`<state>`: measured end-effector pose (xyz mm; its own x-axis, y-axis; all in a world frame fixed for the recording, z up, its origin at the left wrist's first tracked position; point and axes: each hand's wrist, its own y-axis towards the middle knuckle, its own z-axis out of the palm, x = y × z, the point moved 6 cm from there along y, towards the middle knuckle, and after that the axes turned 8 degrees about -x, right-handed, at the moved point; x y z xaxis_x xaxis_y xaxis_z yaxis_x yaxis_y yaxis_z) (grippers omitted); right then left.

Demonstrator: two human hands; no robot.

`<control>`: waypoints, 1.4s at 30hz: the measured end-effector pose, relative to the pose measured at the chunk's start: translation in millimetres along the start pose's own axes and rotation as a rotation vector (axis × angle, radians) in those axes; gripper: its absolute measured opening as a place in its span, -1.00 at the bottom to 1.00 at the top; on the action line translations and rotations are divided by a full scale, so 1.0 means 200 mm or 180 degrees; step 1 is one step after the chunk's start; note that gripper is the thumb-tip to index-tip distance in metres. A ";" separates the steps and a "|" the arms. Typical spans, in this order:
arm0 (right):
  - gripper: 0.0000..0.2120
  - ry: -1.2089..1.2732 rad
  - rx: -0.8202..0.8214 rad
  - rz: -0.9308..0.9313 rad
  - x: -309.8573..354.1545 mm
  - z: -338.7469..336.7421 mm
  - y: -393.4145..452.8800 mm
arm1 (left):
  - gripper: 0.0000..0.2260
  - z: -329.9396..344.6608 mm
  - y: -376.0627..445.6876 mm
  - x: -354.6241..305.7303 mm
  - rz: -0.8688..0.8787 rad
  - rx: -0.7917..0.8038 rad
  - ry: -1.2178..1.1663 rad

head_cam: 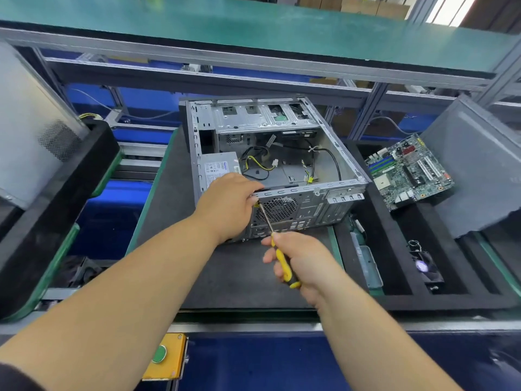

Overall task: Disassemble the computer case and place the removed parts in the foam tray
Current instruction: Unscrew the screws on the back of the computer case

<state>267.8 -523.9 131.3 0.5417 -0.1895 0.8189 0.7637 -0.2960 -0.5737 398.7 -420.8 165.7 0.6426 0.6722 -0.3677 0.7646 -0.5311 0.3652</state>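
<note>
At far left a grey metal panel (25,136) is leaning in a black foam holder (56,198), its mesh vent facing inward. Low at the front edge of the bench a yellow box with a green button (165,358) is sitting.

The computer case (270,162) is lying open-side-up on a dark mat (225,277) at centre, rear panel facing the person. Inside, the power supply (217,167) is sitting in the near-left corner, loose cables (259,165) are trailing across the bare floor of the case, and the drive cage (253,114) is running along the far side.

The left hand (228,204) is resting on the near-left top edge of the case, fingers curled over the rim beside the rear fan grille (277,208) — gripping the case itself. Whether the fingertips are also touching the tool's tip I cannot tell.

The right hand (301,263) is wrapped tight around the yellow-and-black handle of a screwdriver (282,261); the shaft is angling up-left, with its tip meeting the rear panel just beside the left hand's fingers.

To the right, the foam tray (394,300) is lying just beside the mat — 1 motherboard (408,172) is sitting in its far compartment, tilted; a small fan (425,268) is lying in a near slot, and a pale bracket (369,263) is lying in the slot nearest the case. A dark side panel (479,165) is leaning at far right.
</note>
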 end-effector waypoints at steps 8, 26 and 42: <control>-0.90 -0.0059 -0.0275 -0.0167 -0.18 0.02 0.12 | -0.72 0.00 -0.01 -0.01 0.0014 0.0035 0.0037; -0.84 0.0717 -0.1099 -0.0557 0.10 0.15 0.29 | -0.69 -0.02 0.03 0.01 0.0155 0.0720 -0.0255; -0.84 0.0499 -0.1508 -0.1203 0.09 0.13 0.31 | -0.69 -0.04 0.02 0.04 -0.0214 0.0503 -0.0553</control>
<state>333.2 -521.0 109.8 0.1791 -0.1150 0.9771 0.6345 -0.7455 -0.2040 407.1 -414.0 170.4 0.5786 0.6172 -0.5331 0.7955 -0.5714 0.2018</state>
